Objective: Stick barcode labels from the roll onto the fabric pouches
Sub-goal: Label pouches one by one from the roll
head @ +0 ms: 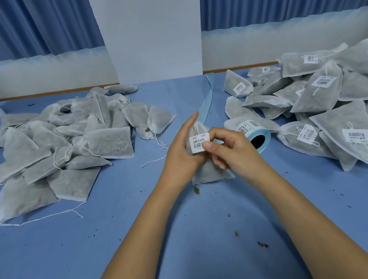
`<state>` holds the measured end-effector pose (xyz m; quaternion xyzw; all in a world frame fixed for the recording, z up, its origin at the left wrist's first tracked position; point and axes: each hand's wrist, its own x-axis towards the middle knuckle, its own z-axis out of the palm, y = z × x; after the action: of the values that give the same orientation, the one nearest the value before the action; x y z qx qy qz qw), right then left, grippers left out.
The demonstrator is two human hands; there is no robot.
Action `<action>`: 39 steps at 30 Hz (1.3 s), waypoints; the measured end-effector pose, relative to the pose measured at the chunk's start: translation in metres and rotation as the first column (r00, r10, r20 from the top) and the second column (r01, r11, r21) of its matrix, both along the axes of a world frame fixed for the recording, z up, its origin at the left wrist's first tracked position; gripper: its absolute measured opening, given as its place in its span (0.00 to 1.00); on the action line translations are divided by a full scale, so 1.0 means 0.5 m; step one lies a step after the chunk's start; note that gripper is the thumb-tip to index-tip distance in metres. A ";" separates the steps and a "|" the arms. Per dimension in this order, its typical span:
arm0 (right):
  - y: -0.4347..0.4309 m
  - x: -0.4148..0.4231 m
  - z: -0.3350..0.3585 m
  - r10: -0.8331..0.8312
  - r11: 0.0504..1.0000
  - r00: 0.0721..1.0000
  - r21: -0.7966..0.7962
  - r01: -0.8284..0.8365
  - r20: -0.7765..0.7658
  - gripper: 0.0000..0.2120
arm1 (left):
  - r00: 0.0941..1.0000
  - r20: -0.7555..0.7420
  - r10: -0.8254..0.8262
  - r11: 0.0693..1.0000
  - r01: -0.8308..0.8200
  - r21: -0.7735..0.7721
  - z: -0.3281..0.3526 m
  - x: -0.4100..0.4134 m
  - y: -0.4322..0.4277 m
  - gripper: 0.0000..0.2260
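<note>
A grey fabric pouch is held upright over the middle of the blue table. My left hand grips it from the left side, fingers stretched up behind it. A white barcode label lies on the pouch's upper front. My right hand pinches the label's right edge, thumb pressing its lower corner. The label roll with a pale blue core lies on its side just right of my hands, partly hidden by them.
A heap of unlabelled pouches with loose drawstrings covers the left of the table. Labelled pouches are piled at the right. A strip of blue backing paper trails toward the back. Small crumbs dot the near cloth.
</note>
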<state>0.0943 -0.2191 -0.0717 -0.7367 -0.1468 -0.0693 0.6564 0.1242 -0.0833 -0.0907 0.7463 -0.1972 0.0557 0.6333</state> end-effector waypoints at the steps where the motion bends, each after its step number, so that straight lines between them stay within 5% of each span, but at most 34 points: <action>1: -0.002 0.004 -0.003 -0.025 1.000 1.000 -0.008 0.025 -0.014 0.08 | 1.000 0.005 -0.004 1.000 0.004 -0.002 0.001 0.000 0.000 0.35; 19: -0.016 0.017 -0.019 -0.279 0.929 0.959 -0.237 0.284 0.055 0.12 | 0.982 0.047 -0.181 0.979 0.184 -0.085 0.004 -0.004 0.006 0.30; 26: -0.012 0.023 -0.027 -0.364 0.890 0.927 -0.260 0.374 0.086 0.15 | 0.997 -0.025 -0.072 0.972 0.065 -0.226 0.010 0.001 0.004 0.25; 31: -0.014 0.021 -0.029 -0.501 0.785 0.863 -0.384 0.485 0.065 0.19 | 0.999 -0.029 -0.031 0.969 0.023 -0.244 0.007 0.001 0.001 0.26; 36: -0.010 0.010 -0.021 -0.620 0.574 0.752 -0.525 0.629 0.223 0.24 | 1.000 -0.023 0.007 0.965 -0.012 -0.263 0.012 0.003 0.005 0.26; 39: -0.016 0.012 -0.012 -0.511 0.805 0.849 -0.272 0.527 0.134 0.14 | 1.000 -0.019 0.019 0.954 -0.024 -0.299 0.015 0.011 0.017 0.27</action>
<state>0.1006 -0.2271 -0.0775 -0.8369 0.0338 -0.2428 0.4894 0.1299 -0.0750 -0.0833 0.6444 -0.1733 0.0855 0.7399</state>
